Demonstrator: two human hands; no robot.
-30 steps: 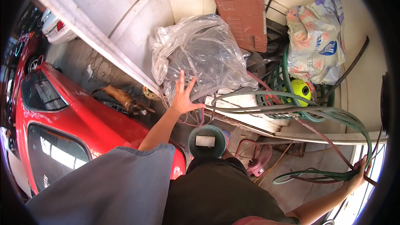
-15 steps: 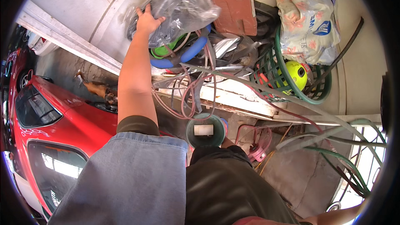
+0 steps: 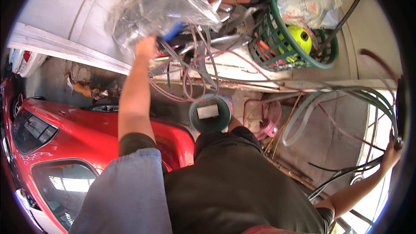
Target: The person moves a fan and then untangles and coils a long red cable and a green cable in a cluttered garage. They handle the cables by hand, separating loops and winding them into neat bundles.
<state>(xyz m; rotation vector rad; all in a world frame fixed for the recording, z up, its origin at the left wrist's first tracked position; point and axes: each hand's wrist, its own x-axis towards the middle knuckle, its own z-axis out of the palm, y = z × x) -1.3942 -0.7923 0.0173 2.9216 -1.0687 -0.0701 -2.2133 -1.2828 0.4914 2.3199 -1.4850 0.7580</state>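
My left hand [image 3: 146,48] is at the lower edge of a clear plastic bag [image 3: 167,4], beside a blue padded ring [image 3: 173,31]. Motion smears its fingers, so their grip does not show. The bag lies over the heap and covers most of the ring. Below that hand, thin reddish hoses [image 3: 186,91] hang in loops. At the far right, my right hand [image 3: 391,155] is closed around a coil of green and grey hose [image 3: 346,90], which spreads leftward in wide loops.
A green basket [image 3: 264,45] holds a yellow-green ball-like object [image 3: 296,40] and a printed plastic bag [image 3: 310,0]. A green bucket [image 3: 197,121] with a pale block inside stands below. Left are a red car [image 3: 86,125] and a brown animal [image 3: 82,87]. A pink object [image 3: 271,125] is near the bucket.
My left hand has come down from the top of the clear bag to its lower edge, and the bag now covers more of the ring. My right hand has risen into view with the hose coil.
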